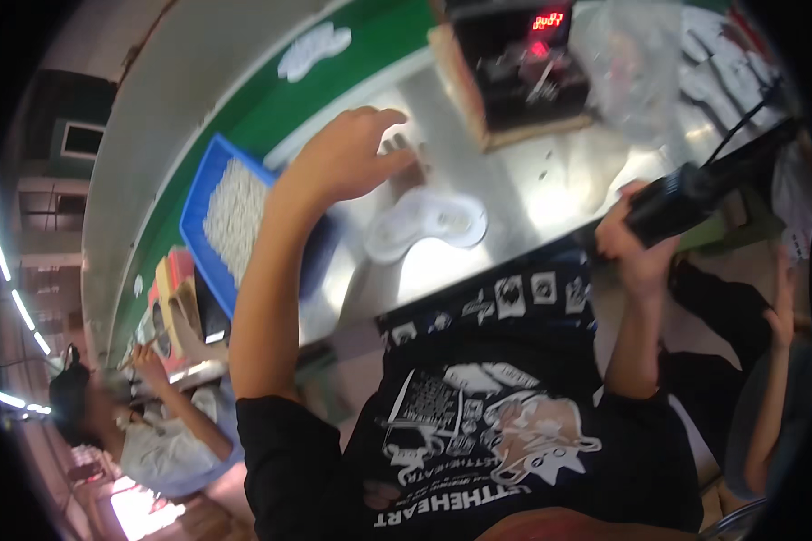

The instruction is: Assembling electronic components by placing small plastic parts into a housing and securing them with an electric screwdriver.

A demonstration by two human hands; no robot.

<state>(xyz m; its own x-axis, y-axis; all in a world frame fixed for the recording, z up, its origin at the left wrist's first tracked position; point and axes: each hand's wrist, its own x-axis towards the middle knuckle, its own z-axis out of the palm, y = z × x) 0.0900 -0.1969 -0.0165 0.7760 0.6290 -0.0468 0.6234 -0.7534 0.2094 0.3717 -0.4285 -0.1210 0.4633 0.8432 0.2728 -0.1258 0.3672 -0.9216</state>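
Note:
My left hand (356,153) hangs over the shiny metal worktop (532,194), thumb and index finger apart, with nothing between them. Just below it lies a white, curved piece with two rounded ends (429,224), flat on the metal. At the worktop's right front edge, my right hand (636,239) is wrapped round a black, thick-bodied corded tool (672,206). Its exact kind is not clear, and its working end is hidden.
Left of my forearm stands a blue tray (209,185) of small white parts (233,221). Behind runs a green belt (370,41) carrying a white piece (314,51). A black box with red display (519,68) and a clear plastic bag (632,68) stand far right. People sit either side.

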